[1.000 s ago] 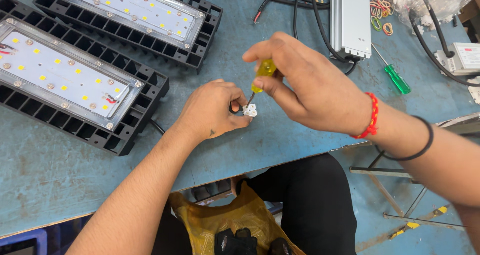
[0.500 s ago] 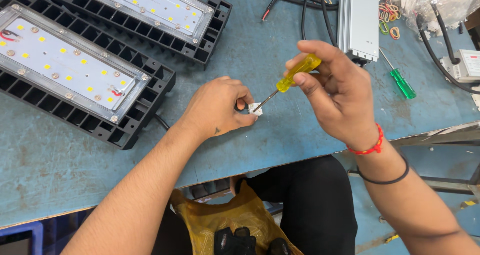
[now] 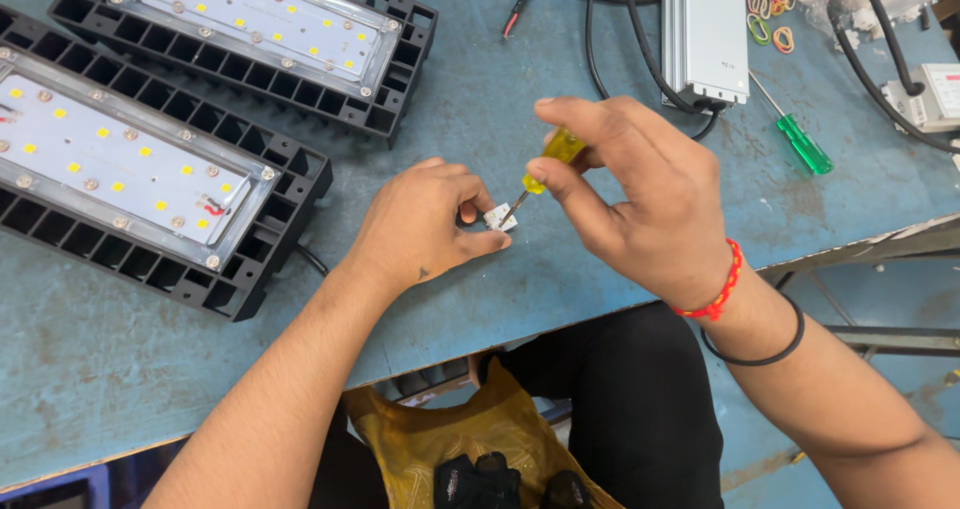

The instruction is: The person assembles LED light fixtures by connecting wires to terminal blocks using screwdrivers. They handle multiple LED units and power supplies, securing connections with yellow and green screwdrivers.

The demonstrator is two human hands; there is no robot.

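The left hand (image 3: 425, 219) pinches a small white connector (image 3: 501, 217) just above the table (image 3: 560, 269), while the right hand (image 3: 640, 199) has its fingers closed around a yellow-handled screwdriver (image 3: 545, 164), tip in the connector, so the screw work looks underway, not finished.

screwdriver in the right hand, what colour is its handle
Yellow: the screwdriver handle in the right hand is translucent yellow, best seen in the head view.

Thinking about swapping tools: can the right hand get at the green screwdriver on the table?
Probably yes: the green screwdriver lies uncovered beyond the right hand, though that hand holds a yellow screwdriver.
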